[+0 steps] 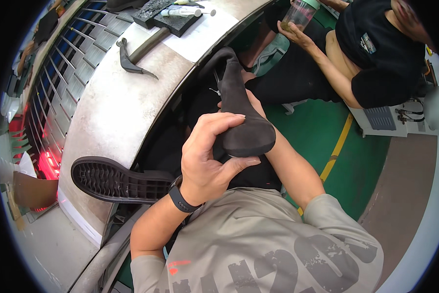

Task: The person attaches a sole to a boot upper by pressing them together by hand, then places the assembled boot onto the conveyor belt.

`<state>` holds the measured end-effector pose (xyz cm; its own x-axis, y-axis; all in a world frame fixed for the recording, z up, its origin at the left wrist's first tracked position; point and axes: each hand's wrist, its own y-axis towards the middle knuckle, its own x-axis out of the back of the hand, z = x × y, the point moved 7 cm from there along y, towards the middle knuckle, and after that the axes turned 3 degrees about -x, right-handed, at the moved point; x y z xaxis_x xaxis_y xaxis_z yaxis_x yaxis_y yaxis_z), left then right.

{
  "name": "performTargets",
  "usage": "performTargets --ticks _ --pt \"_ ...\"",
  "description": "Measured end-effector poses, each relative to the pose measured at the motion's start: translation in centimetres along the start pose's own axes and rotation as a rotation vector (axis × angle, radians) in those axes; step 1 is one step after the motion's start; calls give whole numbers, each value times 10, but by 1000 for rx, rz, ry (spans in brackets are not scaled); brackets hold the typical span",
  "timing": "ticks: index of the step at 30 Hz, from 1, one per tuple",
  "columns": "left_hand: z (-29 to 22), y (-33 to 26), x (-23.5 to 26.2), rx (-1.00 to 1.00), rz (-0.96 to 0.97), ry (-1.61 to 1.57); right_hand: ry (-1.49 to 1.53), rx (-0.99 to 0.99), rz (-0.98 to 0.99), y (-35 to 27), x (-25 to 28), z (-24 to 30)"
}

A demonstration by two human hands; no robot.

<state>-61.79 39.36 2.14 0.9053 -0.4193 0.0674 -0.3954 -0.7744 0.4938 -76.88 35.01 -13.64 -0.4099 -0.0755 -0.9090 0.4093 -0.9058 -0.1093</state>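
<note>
The left hand (pixel 207 156) was curled around the toe end of a dark grey suede boot upper (pixel 241 107), its fingers (pixel 224 119) wrapped over the top of the toe and the thumb pressed against the underside, so the hand was closed firmly on the boot. A black band sat on that wrist. The boot was held in the air over the person's lap, just beside the curved edge of the pale, worn bench (pixel 122 107), toe toward the person and shaft pointing away. The right hand (pixel 251 97) lay behind and beneath the boot, mostly hidden by it; the forearm ran along under the boot, but how far those fingers were closed could not be told.

On the bench, a black rubber outsole with a ridged tread (pixel 114 180) lay tread-up at the near edge, overhanging it slightly. Farther off lay a dark metal hammer-like tool with a wooden handle (pixel 136 53), and beyond it flat dark pads (pixel 168 17).

To the right, another person in a black shirt (pixel 375 44) sat holding a clear plastic jar (pixel 300 13) above the green floor (pixel 322 132).
</note>
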Motion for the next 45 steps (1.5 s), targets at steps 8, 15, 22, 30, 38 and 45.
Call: performTargets --ticks 8,15,22,30,38,45 --pt "2 5 6 50 -52 -28 105 -40 28 3 -1 -4" --pt "5 3 11 48 -62 -50 162 -118 -22 4 15 -9" --pt "4 -2 12 2 -7 -68 179 -132 -99 4 24 -14" --pt "5 -4 12 17 -20 -82 180 -107 -214 5 41 -18" --pt "8 -4 10 24 -19 -88 146 -91 -234 2 42 -15" --pt "8 0 18 42 -39 -93 144 -112 -224 15 46 -16"
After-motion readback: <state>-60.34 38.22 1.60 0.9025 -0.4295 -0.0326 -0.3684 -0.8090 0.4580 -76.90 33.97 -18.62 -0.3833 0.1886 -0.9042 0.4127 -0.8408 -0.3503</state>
